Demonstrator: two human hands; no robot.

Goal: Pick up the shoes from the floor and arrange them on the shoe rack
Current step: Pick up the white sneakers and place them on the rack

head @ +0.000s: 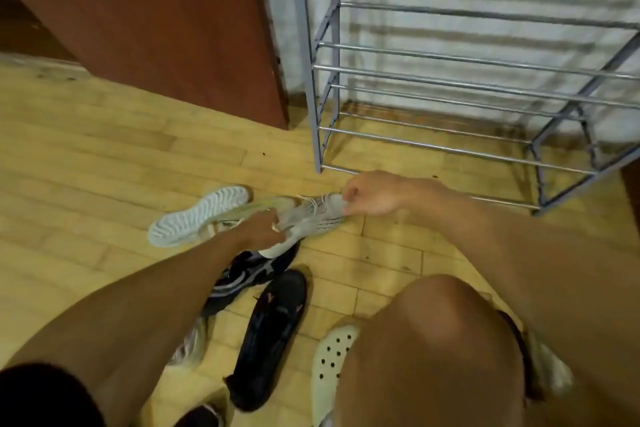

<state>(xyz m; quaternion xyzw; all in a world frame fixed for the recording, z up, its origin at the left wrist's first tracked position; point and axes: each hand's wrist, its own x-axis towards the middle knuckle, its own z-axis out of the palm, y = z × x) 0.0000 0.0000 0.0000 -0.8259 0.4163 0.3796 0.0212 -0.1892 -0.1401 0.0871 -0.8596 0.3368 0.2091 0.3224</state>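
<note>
A grey knit sneaker [313, 215] lies just above the floor in front of the metal shoe rack [450, 76]. My right hand [372, 196] grips its toe end and my left hand [258, 230] grips its heel opening. A second pale sneaker [197, 215] lies sole-up to the left, touching my left hand. Below them a black sneaker with white stripes [247, 276] and a plain black shoe [273, 340] rest on the floor. The rack's bars hold nothing.
A white perforated clog [330, 367] is partly hidden by my knee [433, 350]. A brown wooden cabinet [166, 21] stands left of the rack. A pale shoe [188, 347] peeks out under my left forearm. The floor is light wood planks [86, 156].
</note>
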